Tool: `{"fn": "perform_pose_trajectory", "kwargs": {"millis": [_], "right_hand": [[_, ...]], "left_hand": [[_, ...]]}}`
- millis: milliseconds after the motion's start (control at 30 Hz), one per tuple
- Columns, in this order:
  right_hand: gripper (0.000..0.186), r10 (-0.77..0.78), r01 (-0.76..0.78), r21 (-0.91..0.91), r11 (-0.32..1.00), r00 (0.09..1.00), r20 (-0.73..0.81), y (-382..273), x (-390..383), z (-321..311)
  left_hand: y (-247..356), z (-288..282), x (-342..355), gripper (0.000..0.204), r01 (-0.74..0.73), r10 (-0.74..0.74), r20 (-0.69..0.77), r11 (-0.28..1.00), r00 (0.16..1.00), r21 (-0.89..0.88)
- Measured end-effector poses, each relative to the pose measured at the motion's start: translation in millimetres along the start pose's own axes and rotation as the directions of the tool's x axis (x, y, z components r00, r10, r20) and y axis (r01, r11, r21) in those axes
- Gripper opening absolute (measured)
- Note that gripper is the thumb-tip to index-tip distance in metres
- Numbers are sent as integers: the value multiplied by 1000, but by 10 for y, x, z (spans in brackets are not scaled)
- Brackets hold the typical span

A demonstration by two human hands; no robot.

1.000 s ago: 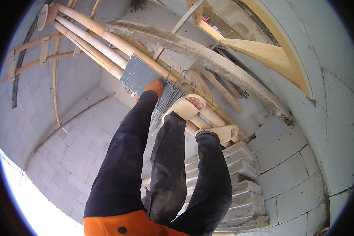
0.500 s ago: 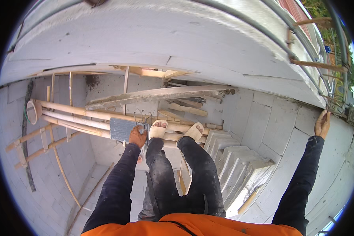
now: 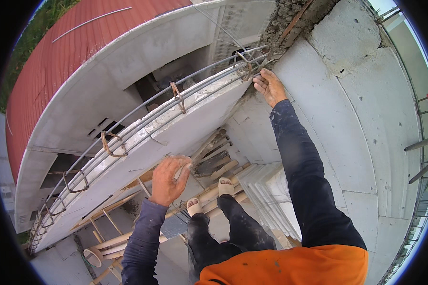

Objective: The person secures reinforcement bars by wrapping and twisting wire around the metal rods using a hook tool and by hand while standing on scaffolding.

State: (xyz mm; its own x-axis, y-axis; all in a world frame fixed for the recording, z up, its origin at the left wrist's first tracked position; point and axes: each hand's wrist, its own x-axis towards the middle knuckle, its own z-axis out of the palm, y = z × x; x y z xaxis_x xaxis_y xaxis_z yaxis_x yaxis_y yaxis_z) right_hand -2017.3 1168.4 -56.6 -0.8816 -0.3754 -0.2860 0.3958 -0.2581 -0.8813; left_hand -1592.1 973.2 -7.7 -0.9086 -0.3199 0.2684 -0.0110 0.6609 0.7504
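Note:
My left hand [image 3: 169, 179] is raised in front of the pale block wall [image 3: 185, 126], its fingers bent in toward the thumb. Whatever it may hold is too small to name. Farther up and to the right, my right hand [image 3: 269, 88] has curled fingers close to the rebar ends, at the corner where two walls meet. Its fingertips hide whether it grips anything. Long steel rebars [image 3: 147, 114] run along the wall top, with bent, rusty stirrups [image 3: 177, 97] around them.
My sandalled feet stand on bamboo poles [image 3: 235, 197] high inside the walls. Grey slabs [image 3: 259, 190] lean beside them on the right. A dark flat panel [image 3: 174, 227] lies near my left foot. Rough mortar [image 3: 287, 28] fills the corner; beyond is a red metal roof [image 3: 76, 61].
The view has swung to the corner and wall top. My left hand has risen from the thin metal pieces by my feet. My right hand is now by the rebar ends.

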Motion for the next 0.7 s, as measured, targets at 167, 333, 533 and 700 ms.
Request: {"fn": "perform_pose_trajectory", "kwargs": {"millis": [167,333,533,700], "right_hand": [[25,44,-40,76,996,998,-48,-67,-50,113],[24,62,-52,200,978,997,-44,-10,-55,165],[25,34,-21,164,986,997,-75,-71,-123,254],[29,11,2,148,989,996,-88,-65,-82,153]], "left_hand": [[864,77,1670,22,-447,459,-44,879,887,163],[1045,777,2504,33,-600,510,327,737,796,311],[874,1399,2647,39,-499,360,379,776,852,386],[1172,1413,2805,38,-349,103,509,840,854,415]]}}
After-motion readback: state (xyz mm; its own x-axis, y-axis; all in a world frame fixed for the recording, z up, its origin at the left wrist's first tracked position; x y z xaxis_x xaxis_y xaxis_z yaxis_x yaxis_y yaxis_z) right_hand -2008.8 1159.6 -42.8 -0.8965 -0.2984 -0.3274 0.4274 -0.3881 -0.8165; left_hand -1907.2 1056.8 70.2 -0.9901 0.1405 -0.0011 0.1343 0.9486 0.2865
